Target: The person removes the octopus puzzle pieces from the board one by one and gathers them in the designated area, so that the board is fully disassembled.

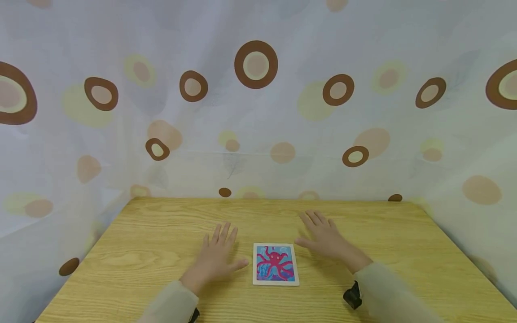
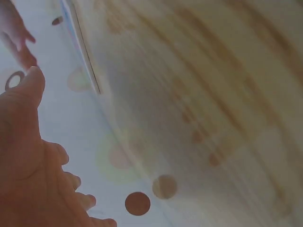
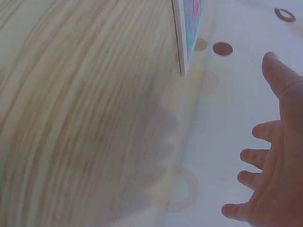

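A flat square picture with a white border and a pink octopus on blue [image 1: 275,264] lies on the wooden table between the two hands. To its left hovers the left hand [image 1: 216,260], fingers spread and thumb pointing toward the picture. On the other side the right hand [image 1: 325,237] is held over the table, fingers spread, thumb near the picture's upper right corner. Neither hand holds anything. The left wrist view shows the left hand [image 2: 28,151] apart from the tabletop, with the picture's edge [image 2: 83,47] beyond. In the right wrist view the right hand [image 3: 279,156] is also raised.
The light wooden table [image 1: 141,255] is enclosed at the back and both sides by a white curtain [image 1: 258,116] with brown, peach and yellow dots. A dark band with a small black device [image 1: 353,296] sits at the right wrist.
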Action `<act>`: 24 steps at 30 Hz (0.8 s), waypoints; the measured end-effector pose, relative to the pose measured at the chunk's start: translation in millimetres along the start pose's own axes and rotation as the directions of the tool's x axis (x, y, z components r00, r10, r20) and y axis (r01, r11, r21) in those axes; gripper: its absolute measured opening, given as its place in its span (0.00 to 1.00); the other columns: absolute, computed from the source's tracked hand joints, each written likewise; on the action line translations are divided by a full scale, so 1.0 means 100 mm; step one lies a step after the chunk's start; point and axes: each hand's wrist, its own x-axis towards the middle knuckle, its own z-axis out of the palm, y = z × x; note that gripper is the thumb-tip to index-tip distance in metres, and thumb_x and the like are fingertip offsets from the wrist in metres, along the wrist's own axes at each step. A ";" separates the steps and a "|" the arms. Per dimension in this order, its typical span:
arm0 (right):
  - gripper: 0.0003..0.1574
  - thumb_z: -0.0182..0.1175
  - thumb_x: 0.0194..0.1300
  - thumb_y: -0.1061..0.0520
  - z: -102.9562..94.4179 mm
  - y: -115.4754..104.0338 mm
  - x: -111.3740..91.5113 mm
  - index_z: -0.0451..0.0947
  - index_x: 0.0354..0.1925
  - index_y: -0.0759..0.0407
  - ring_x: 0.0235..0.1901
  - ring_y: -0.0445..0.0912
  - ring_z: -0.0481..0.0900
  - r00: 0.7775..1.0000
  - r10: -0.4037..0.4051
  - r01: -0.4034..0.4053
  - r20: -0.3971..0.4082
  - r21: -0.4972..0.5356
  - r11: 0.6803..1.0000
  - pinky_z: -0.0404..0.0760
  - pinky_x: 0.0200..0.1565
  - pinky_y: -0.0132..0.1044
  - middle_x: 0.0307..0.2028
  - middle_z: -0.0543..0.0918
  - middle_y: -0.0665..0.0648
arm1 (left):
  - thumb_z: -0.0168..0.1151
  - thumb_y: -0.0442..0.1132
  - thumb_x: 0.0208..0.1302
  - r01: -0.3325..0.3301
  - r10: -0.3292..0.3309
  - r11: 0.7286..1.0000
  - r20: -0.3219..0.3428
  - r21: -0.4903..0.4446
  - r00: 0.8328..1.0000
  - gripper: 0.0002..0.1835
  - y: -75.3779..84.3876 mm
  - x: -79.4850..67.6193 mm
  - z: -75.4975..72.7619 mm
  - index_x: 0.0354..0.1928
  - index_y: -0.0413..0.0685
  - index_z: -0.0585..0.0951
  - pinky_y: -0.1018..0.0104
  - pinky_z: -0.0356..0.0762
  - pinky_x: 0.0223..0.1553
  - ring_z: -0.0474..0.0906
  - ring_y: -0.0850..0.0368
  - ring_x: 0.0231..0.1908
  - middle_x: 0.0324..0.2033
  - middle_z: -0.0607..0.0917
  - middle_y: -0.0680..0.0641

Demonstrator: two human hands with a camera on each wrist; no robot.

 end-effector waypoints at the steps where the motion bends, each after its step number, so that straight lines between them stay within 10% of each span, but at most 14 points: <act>1: 0.49 0.54 0.64 0.39 0.03 -0.02 0.03 0.50 0.69 0.65 0.65 0.66 0.45 1.000 -0.010 0.010 0.014 0.013 1.000 0.45 0.57 0.69 0.66 0.53 0.70 | 0.52 0.64 0.60 -0.019 0.019 1.000 0.013 -0.006 1.000 0.47 0.03 0.02 0.02 0.70 0.40 0.52 0.35 0.40 0.61 0.38 0.37 0.67 0.69 0.46 0.38; 24: 0.26 0.63 0.59 0.52 0.38 -0.47 0.35 0.75 0.53 0.63 0.43 0.48 0.75 0.957 -0.192 0.178 0.220 0.082 0.981 0.76 0.45 0.42 0.45 0.77 0.55 | 0.45 0.56 0.68 -0.117 0.062 0.976 0.281 0.185 0.958 0.34 0.36 0.30 0.14 0.69 0.42 0.57 0.47 0.53 0.63 0.51 0.46 0.66 0.68 0.57 0.44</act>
